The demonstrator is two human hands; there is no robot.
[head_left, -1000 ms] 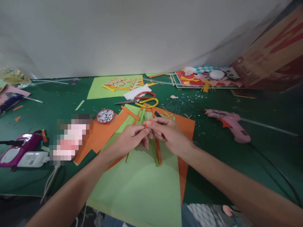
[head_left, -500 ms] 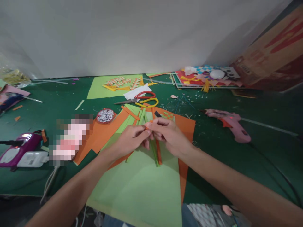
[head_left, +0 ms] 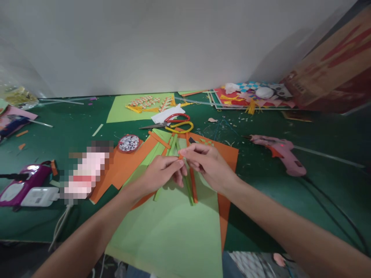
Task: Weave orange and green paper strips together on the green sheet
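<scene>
Both hands meet over the stacked paper, pinching a small orange paper strip (head_left: pixel 181 157) between them. My left hand (head_left: pixel 164 170) is closed at its thumb and index finger on one side of it. From the right, my right hand (head_left: pixel 207 161) grips the strip with its fingertips; most of the strip is hidden by fingers. Below them lie long green paper strips (head_left: pixel 189 191) and an orange strip (head_left: pixel 194 189) on a light green sheet (head_left: pixel 174 231). Orange sheets (head_left: pixel 227 158) stick out underneath. A small woven green-and-orange piece (head_left: pixel 206 142) rests just beyond my right hand.
Scissors (head_left: pixel 174 122) with red and yellow handles lie behind the paper. A pink glue gun (head_left: pixel 278 150) with its cord is at right. On the left are a round container of googly eyes (head_left: pixel 129 143), a blurred-out pink object (head_left: pixel 87 173) and a purple device (head_left: pixel 29 177).
My fingers have shifted slightly around the orange strip, and the fingertips of the two hands are a little further apart. The surrounding things have stayed in place.
</scene>
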